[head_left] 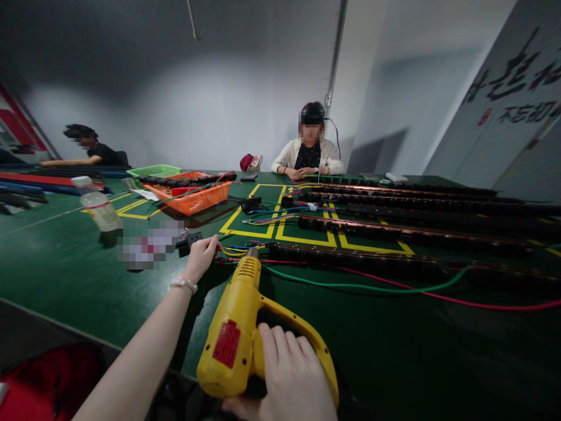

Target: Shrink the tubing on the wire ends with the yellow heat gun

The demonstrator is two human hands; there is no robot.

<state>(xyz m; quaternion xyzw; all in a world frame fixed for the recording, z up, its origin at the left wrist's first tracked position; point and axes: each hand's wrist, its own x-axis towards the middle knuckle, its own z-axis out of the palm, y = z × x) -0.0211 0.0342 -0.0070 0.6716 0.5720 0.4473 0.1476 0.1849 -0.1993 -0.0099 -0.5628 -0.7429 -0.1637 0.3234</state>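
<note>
A yellow heat gun (230, 327) with a red label is gripped by its handle in my right hand (293, 368). Its metal nozzle points away from me, at a bundle of coloured wires (236, 251). My left hand (203, 255) reaches to the left end of those wires, its fingers pinched closed on them. The wires run into the nearest long black strip (342, 257), which lies across the green table (372, 351). A green wire (363, 286) and a red wire (486, 305) trail in front of that strip. Beside my left hand sits a small black block (189, 242).
More long black strips (416, 234) with wire ends lie farther back. An orange basket (193, 202), a green basket (155, 171) and a bottle (99, 207) stand to the left. One person (309, 146) sits across the table, another person (103, 151) at far left.
</note>
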